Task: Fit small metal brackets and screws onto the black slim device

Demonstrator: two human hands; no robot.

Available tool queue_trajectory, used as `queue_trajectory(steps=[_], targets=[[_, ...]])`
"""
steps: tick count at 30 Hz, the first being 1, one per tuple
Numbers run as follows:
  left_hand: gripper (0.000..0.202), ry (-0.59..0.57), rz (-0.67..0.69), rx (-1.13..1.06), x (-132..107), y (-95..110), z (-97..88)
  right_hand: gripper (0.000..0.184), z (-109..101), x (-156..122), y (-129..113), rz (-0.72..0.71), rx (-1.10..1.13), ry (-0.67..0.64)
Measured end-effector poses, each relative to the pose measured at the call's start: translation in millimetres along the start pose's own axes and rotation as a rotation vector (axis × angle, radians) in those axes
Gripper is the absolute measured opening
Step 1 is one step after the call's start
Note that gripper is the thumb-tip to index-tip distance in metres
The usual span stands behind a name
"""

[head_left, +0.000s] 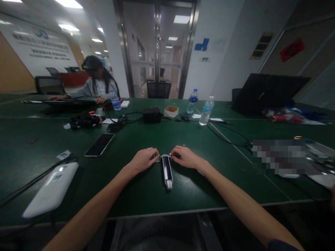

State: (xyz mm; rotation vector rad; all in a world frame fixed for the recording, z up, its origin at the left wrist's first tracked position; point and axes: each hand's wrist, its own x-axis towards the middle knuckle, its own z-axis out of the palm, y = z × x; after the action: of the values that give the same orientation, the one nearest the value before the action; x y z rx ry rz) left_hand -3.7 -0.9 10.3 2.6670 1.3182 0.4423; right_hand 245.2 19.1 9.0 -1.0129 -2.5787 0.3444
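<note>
A long, narrow white device with a dark strip along its top lies on the green table, its pale tip pointing toward me. I cannot tell its exact kind. At its far end, small pieces stick out to both sides. My left hand is closed by the left piece, with a ring on one finger and the fingertips pressed together. On the opposite side my right hand is closed too, its curled fingers at the right piece. What exactly each hand pinches is too small to make out.
A black phone and a white power bank with a cable lie left. Farther back are a black box, a small open box, cables and water bottles. A person sits at the far left behind a dark screen.
</note>
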Motion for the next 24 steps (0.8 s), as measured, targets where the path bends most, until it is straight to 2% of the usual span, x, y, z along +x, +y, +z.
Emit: queue_trajectory(steps=[13,24], targets=[[0.020,-0.012,0.046,0.009,-0.7,-0.9,0.3,0.011,1.4,-0.2,1.2,0.019,0.019,-0.015],[0.014,0.004,0.010,0.001,-0.4,-0.3,-0.2,0.014,0.8,-0.6,0.8,0.031,0.033,-0.026]])
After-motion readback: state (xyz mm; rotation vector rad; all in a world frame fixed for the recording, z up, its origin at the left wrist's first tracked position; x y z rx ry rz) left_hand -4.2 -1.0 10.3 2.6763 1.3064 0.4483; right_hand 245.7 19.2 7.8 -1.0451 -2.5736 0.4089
